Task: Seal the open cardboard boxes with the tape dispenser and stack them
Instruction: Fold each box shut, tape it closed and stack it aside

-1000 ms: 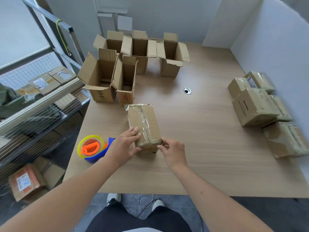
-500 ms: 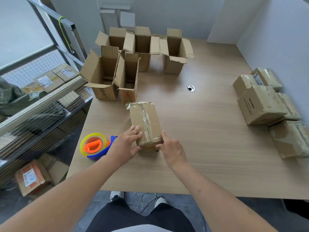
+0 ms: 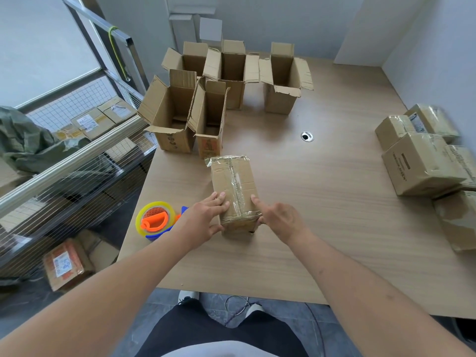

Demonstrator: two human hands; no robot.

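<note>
- Taped box (image 3: 235, 192) lying flat on the table (image 3: 322, 202), nearer the front edge than the back, left of centre, clear tape running along its top seam and over both ends.
- Left hand (image 3: 206, 222) against the box's near left corner: fingers laid nearly straight on the top, thumb pressed to the near end face.
- Right hand (image 3: 279, 220) at the near right corner: forefinger stretched along the top right edge, thumb tucked against the near end; other fingers curled loosely, hold not fully clear.
- Tape dispenser (image 3: 157, 220), yellow, orange and blue, resting by the left edge, just beside the left wrist.
- Five open boxes (image 3: 180, 117) standing upright, flaps raised, toward the back left corner.
- Sealed boxes (image 3: 422, 163) piled along the right edge.
- Round cable hole (image 3: 307, 136) in the table between both groups.
</note>
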